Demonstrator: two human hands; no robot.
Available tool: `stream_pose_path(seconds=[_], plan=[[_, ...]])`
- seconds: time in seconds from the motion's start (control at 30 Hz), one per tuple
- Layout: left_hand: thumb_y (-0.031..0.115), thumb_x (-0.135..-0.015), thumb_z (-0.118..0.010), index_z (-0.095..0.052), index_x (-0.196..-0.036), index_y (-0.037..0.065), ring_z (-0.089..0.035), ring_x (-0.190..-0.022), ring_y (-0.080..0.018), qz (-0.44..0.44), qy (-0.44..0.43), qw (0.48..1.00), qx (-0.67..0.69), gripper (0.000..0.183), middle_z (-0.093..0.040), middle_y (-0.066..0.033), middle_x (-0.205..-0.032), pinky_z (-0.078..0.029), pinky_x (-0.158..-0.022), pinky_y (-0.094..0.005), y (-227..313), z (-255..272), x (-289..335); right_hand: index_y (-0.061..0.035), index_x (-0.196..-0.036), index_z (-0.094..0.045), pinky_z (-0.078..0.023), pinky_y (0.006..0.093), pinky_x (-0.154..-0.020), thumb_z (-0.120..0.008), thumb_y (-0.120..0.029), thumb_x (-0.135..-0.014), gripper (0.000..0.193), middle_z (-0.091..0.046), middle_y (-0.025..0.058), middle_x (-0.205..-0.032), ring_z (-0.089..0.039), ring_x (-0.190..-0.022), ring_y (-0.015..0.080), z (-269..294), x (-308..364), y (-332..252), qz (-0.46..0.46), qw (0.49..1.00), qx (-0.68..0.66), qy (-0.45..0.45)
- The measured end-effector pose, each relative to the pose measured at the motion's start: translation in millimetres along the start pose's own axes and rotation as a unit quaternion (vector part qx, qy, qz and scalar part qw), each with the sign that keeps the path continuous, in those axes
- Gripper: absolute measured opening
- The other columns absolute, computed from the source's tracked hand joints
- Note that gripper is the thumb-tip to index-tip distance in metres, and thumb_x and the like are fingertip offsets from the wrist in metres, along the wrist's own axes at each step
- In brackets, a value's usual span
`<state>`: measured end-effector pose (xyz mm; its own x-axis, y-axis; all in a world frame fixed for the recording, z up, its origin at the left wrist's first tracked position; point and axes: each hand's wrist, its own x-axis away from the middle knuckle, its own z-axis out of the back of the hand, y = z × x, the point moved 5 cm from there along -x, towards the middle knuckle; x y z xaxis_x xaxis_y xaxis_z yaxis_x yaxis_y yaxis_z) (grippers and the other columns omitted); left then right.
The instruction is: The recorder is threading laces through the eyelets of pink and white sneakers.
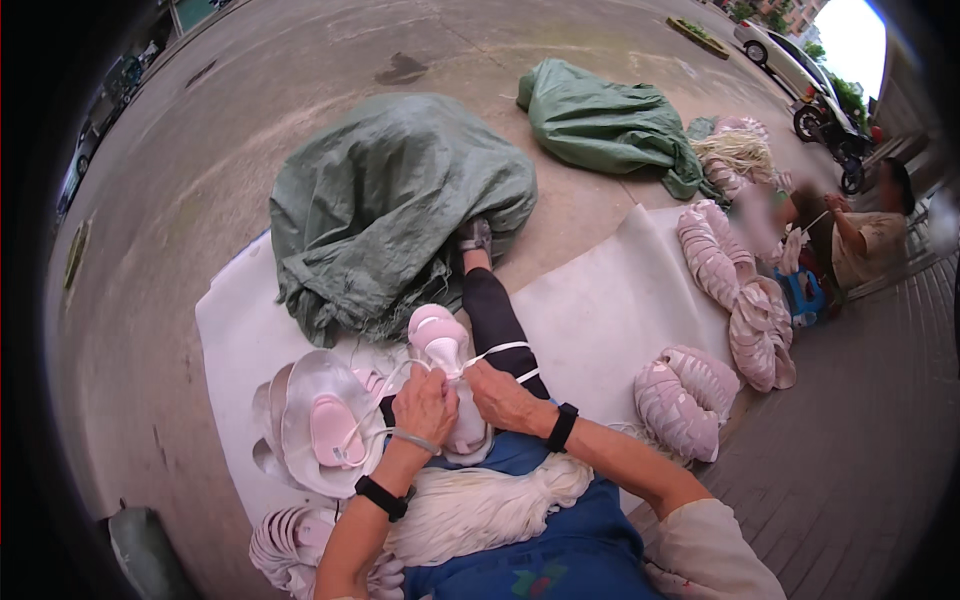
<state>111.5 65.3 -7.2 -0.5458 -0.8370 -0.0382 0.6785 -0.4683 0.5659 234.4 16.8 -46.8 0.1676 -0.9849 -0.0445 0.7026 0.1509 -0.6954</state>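
Observation:
On my lap lies a pink and white shoe piece (437, 328) with a rounded top. My left hand (425, 408) is closed, pinching a white cord beside this piece. My right hand (505, 397) is closed as well, gripping white cord (508, 348) that stretches toward my dark-clad leg. Both hands meet close together over the middle of the shoe piece, hiding part of it. Below them, a thick hank of white cords (490, 508) rests across my blue apron (540, 550). Just left of my left hand are pale, rounded shoe pieces (320, 390) and a pink insole (337, 428).
A large green sack (395, 190) stands ahead, with a second green sack (610, 120) farther off. Pink bundles (685, 400) line the right side of the white sheet (615, 290). More pink pieces (290, 540) sit at lower left. Another person (870, 240) sits at right.

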Motion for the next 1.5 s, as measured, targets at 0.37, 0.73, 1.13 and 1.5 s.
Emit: stream_pose_path(seconds=[0.37, 0.73, 1.13, 1.5], plan=[[0.021, -0.079, -0.063, -0.057, -0.076, 0.005, -0.058, -0.069, -0.0325, 0.003, 0.018, 1.000, -0.020, 0.017, -0.053, -0.0124, -0.081, -0.047, -0.059, -0.0426, -14.4, -5.7, 7.8, 0.0065, -0.094, -0.044, -0.046, 0.0413, -0.077, -0.051, 0.008, -0.071, 0.024, -0.048, 0.0221, -0.089, -0.049, -0.091, 0.0377, -9.9, -0.4, -8.1, -0.003, 0.999, 0.019, -0.032], [0.032, -0.079, -0.062, -0.061, -0.083, 0.004, -0.061, -0.082, -0.0327, 0.049, -0.031, 0.997, -0.057, 0.028, -0.054, -0.0144, -0.095, -0.050, -0.064, -0.0451, -17.8, -8.1, 6.0, 0.0048, -0.094, -0.046, -0.046, 0.0435, -0.072, -0.053, 0.007, -0.071, 0.025, -0.047, 0.0205, -0.086, -0.048, -0.084, 0.0376, -8.2, -3.1, -17.0, 0.020, 0.997, 0.058, -0.045], [0.022, -0.083, -0.056, -0.057, -0.089, 0.004, -0.061, -0.077, -0.0302, 0.033, 0.017, 0.997, -0.063, 0.019, -0.053, -0.0125, -0.096, -0.051, -0.063, -0.0408, -25.8, -40.1, 7.1, 0.0052, -0.098, -0.047, -0.042, 0.0477, -0.070, -0.049, 0.003, -0.077, 0.022, -0.048, 0.0256, -0.087, -0.049, -0.084, 0.0421, -5.8, -0.6, -12.6, 0.041, 0.997, 0.049, -0.048], [0.015, -0.083, -0.052, -0.055, -0.096, 0.005, -0.064, -0.076, -0.0339, 0.032, -0.044, 0.997, -0.055, 0.017, -0.051, -0.0184, -0.099, -0.053, -0.064, -0.0435, -11.3, -37.0, 11.1, 0.0041, -0.109, -0.055, -0.049, 0.0406, -0.076, -0.057, -0.005, -0.086, 0.024, -0.059, 0.0204, -0.097, -0.059, -0.087, 0.0348, -0.7, 14.4, -26.7, 0.217, 0.940, 0.255, 0.071]])
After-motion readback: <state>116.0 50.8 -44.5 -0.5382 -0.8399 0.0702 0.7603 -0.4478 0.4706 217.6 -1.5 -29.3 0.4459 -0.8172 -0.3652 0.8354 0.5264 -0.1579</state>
